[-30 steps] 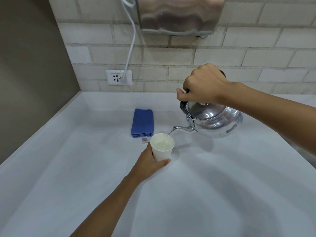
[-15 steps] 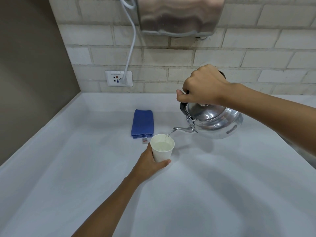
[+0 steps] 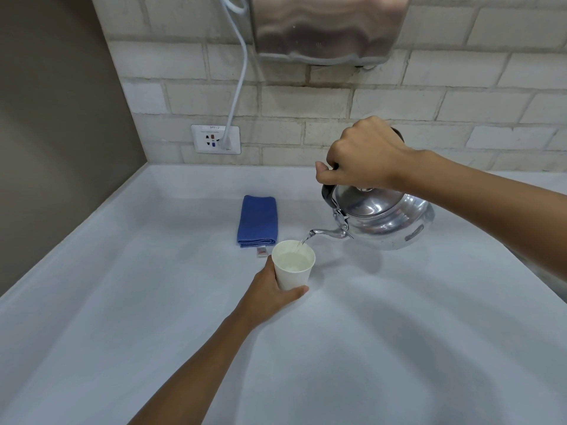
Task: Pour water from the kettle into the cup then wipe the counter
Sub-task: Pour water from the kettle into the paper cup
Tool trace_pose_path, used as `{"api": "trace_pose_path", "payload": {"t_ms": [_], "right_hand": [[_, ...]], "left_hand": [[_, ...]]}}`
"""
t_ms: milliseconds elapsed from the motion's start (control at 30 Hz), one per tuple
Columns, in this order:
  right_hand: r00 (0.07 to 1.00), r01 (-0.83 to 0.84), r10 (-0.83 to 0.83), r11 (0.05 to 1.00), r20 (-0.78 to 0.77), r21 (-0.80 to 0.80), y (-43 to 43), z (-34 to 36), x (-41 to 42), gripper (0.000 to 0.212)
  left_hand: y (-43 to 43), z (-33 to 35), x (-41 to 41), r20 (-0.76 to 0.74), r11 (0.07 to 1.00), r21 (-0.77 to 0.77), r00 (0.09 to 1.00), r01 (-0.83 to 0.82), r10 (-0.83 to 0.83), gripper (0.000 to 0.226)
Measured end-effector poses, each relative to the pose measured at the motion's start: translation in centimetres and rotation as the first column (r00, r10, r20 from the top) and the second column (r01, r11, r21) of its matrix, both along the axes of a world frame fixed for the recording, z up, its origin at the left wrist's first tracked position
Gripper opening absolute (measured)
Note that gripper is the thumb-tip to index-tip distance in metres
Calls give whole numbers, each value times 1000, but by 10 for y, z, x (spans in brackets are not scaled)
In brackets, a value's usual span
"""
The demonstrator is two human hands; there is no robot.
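Note:
A white paper cup (image 3: 295, 276) stands on the pale counter (image 3: 399, 332), and my left hand (image 3: 270, 297) is wrapped around its lower left side. A shiny metal kettle (image 3: 383, 220) hangs tilted to the cup's right, above the counter. My right hand (image 3: 365, 154) grips its black handle from above. A thin stream of water runs from the spout (image 3: 325, 233) into the cup, which holds water well up its wall. A folded blue cloth (image 3: 258, 220) lies just behind the cup.
A brick wall with a white socket (image 3: 215, 139) and a plugged-in white cable (image 3: 242, 65) backs the counter. A steel box (image 3: 328, 26) hangs on the wall above the kettle. A brown wall (image 3: 55, 133) bounds the left side. A small tag (image 3: 261, 252) lies beside the cloth.
The pouring goes on with both hands almost still. The water in the cup stands slightly higher than before.

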State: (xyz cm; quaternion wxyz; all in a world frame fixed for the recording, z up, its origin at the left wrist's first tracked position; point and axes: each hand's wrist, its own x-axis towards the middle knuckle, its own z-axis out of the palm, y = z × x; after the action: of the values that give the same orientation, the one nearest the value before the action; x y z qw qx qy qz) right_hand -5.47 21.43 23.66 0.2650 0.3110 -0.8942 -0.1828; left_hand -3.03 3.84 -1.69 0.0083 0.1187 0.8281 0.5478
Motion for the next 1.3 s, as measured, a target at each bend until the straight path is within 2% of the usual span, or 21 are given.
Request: {"api": "trace_pose_path", "payload": {"t_ms": [400,667,800,1033,1133,1300], "right_hand": [[1000,4,-3,999,26,-38,4,-18,-6,48],[999,29,-23,971,26,-237,31,-46,-22,47],[991,128,-105,916,81,-381,46,-53,-46,47],[951,306,-210,755,229,-580,52,-71,-107,51],[933,353,-216,697,286,-624,50,-80,-130,51],[914,398,-232,659,332,-638,43,-91,-161,52]], "left_hand": [[0,1,0,17,1000,-1,1000,4,-4,79],[0,2,0,31,1000,6,999,19,-20,77],[-1,0,0,49,1000,13,999,11,-12,78],[-1,-1,-2,67,1000,-13,998,-2,2,79],[-1,-1,-2,66,1000,-13,998,1,0,78],[-1,0,-1,76,1000,-26,997,-5,7,77]]}}
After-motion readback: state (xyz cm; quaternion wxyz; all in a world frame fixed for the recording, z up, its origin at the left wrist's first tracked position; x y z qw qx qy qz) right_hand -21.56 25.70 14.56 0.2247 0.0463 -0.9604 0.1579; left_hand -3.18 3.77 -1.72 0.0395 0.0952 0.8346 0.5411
